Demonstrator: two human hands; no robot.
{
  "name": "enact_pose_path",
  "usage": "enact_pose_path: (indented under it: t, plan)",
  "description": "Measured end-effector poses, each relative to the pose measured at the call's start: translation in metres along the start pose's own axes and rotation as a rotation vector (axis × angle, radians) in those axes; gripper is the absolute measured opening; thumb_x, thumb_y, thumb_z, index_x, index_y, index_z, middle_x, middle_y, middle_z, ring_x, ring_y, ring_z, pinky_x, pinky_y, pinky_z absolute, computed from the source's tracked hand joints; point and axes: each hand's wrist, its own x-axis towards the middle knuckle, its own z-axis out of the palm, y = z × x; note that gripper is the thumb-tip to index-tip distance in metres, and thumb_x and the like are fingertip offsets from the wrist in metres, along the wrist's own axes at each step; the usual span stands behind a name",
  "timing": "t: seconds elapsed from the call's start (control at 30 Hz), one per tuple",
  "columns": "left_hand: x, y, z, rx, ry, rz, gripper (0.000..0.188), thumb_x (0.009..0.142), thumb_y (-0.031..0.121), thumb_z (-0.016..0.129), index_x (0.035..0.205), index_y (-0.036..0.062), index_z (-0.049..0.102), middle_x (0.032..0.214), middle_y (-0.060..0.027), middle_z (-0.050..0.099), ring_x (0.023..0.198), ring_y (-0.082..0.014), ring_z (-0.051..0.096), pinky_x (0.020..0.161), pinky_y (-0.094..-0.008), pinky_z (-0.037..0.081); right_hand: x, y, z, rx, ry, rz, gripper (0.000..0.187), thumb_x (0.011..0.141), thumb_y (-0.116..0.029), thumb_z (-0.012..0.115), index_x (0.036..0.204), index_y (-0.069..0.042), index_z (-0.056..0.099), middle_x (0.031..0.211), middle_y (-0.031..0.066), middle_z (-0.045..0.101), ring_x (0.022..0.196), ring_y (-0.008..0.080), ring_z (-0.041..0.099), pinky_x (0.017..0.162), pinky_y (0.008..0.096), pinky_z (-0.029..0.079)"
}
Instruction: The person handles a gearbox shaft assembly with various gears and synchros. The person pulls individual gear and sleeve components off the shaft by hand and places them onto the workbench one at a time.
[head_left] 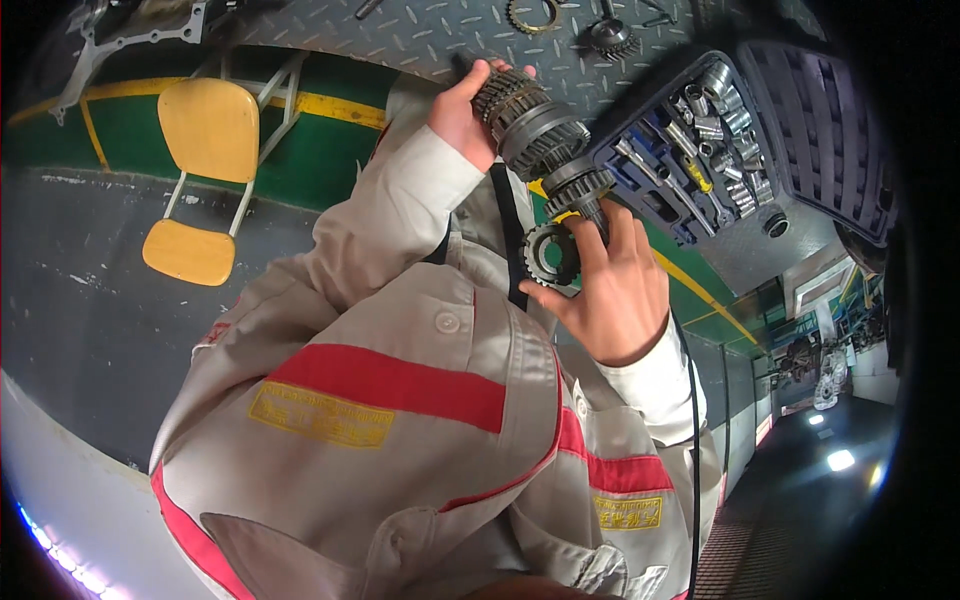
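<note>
A gear shaft [535,128] stacked with several toothed gears slants from upper left to lower right in front of me. My left hand [468,120] is wrapped round its upper left end. Near the other end, my right hand [622,285] grips a loose ring-shaped gear [548,254] between thumb and fingers. This gear is off the shaft, just below its lower end, with its open centre turned toward me. The index and other fingers of that hand lie close to the shaft's tip; whether they touch it I cannot tell.
On the diamond-plate metal bench [420,38] lie a brass-coloured toothed ring [533,14] and a small gear on a stem [612,38]. An open blue case of sockets and wrenches [690,150] stands at right. A metal housing [140,35] and a yellow chair [210,130] are at left.
</note>
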Motion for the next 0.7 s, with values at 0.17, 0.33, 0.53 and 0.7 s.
enact_pose_path:
  t: [0.17, 0.33, 0.53, 0.7]
  plan:
    - [0.01, 0.0, -0.015, -0.116, -0.079, -0.119, 0.028, 0.099, 0.031, 0.038, 0.105, 0.0079, 0.052, 0.126, -0.0164, 0.054, 0.108, -0.031, 0.055, 0.096, -0.0481, 0.043, 0.003, -0.014, -0.014, -0.114, -0.04, 0.026, 0.057, 0.057, -0.032, 0.081, 0.1, -0.003, 0.057, 0.106, 0.0198, 0.053, 0.088, 0.0323, 0.058, 0.068, 0.0372, 0.052]
    - [0.018, 0.004, -0.015, -0.169, -0.169, -0.115, 0.027, 0.099, 0.03, 0.037, 0.104, 0.0079, 0.052, 0.124, -0.0161, 0.055, 0.108, -0.0304, 0.055, 0.096, -0.0468, 0.043, 0.009, -0.014, -0.013, -0.07, -0.077, 0.122, 0.063, 0.054, -0.033, 0.083, 0.106, -0.006, 0.059, 0.113, 0.0159, 0.053, 0.091, 0.0319, 0.06, 0.068, 0.0398, 0.051]
    - [0.02, 0.001, -0.008, -0.146, -0.124, -0.097, 0.025, 0.098, 0.029, 0.04, 0.103, 0.0072, 0.052, 0.121, -0.0167, 0.056, 0.111, -0.0295, 0.053, 0.096, -0.0476, 0.042, 0.004, -0.009, -0.012, -0.047, -0.055, 0.121, 0.063, 0.055, -0.033, 0.083, 0.106, -0.006, 0.059, 0.113, 0.0156, 0.053, 0.091, 0.0322, 0.06, 0.068, 0.04, 0.051]
    - [0.018, 0.003, 0.006, 0.02, -0.176, 0.117, 0.025, 0.097, 0.028, 0.043, 0.104, 0.0055, 0.05, 0.117, -0.0139, 0.054, 0.112, -0.0274, 0.051, 0.096, -0.046, 0.042, 0.002, 0.01, 0.003, 0.056, -0.033, 0.101, 0.06, 0.059, -0.029, 0.081, 0.107, -0.003, 0.057, 0.115, 0.0202, 0.051, 0.094, 0.0355, 0.056, 0.075, 0.0404, 0.05]
